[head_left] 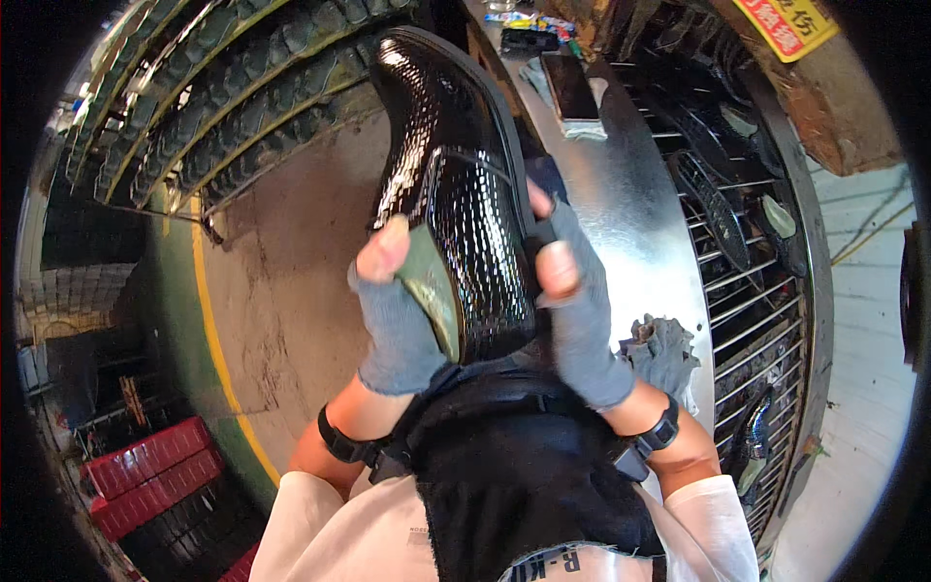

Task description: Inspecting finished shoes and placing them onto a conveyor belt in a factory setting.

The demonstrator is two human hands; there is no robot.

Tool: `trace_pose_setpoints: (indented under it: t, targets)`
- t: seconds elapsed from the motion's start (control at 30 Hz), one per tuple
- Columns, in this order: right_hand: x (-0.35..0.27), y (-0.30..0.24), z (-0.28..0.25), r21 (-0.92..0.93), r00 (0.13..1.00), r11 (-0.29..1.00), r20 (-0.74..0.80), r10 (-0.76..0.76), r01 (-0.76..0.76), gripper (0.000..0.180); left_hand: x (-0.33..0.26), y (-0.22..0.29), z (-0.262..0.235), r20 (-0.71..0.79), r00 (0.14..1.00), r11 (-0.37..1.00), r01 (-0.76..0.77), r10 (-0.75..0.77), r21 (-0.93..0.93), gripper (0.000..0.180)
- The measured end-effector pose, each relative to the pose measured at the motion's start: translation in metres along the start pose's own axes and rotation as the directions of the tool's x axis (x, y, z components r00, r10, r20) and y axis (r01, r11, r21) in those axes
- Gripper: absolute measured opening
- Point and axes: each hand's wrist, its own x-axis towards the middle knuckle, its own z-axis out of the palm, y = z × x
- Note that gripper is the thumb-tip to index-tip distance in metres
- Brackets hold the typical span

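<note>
A glossy black shoe [470, 233] with a textured upper is held up in front of my body, its toe pointing away and its sole edge facing right. From its opening, on the left side, a green block shaped like a shoe last [429, 281] sticks out. My left hand [393, 306], in a grey fingerless glove, closes round this green part with the thumb on top. On the other side, my right hand [579, 301], gloved the same way, grips the heel and sole edge. The shoe itself hides several fingers of both hands.
To the right stands a shiny metal table [630, 223], with a dark phone [570, 92] and a crumpled grey cloth [662, 354] on it. Beyond it, a barred rack [742, 339] carries black shoes. Tiered shelves [242, 87] of dark shoe-shaped pieces rise at far left; red boxes [150, 470] lie lower left.
</note>
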Motion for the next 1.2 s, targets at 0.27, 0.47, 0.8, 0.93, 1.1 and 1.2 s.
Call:
trace_pose_setpoints:
  t: [0.27,0.47,0.8,0.93,1.1,1.2]
  targets:
    - [-0.003,-0.008,0.004,0.43,0.947,0.851,0.029,0.32,-0.301,0.07,-0.012,-0.018,-0.001,-0.234,0.97,0.993,-0.043,0.068,0.111,0.097]
    - [0.001,-0.018,-0.043,0.178,0.971,0.96,0.144,0.193,-0.217,0.097,-0.006,-0.034,0.008,0.004,0.94,0.605,-0.224,0.342,0.764,0.11]
    - [-0.123,-0.033,-0.312,0.316,0.663,0.775,-0.4,0.632,-0.548,0.041,-0.005,-0.088,-0.116,-0.213,0.883,0.536,0.429,-0.418,0.727,0.054]
    - [-0.243,-0.039,-0.429,-0.421,0.497,0.292,-0.823,0.277,-0.859,0.068,-0.024,-0.107,-0.134,-0.141,0.938,0.564,0.306,-0.318,0.767,0.048]
    - [-0.164,-0.02,-0.365,-0.833,0.797,-0.176,-0.553,0.243,-0.524,0.07,-0.017,-0.103,-0.147,-0.246,0.914,0.574,0.396,-0.323,0.717,0.041]
    - [-0.105,0.053,-0.344,-0.881,0.909,0.225,-0.403,0.106,-0.417,0.061,-0.016,-0.103,-0.139,-0.223,0.919,0.574,0.38,-0.326,0.726,0.042]
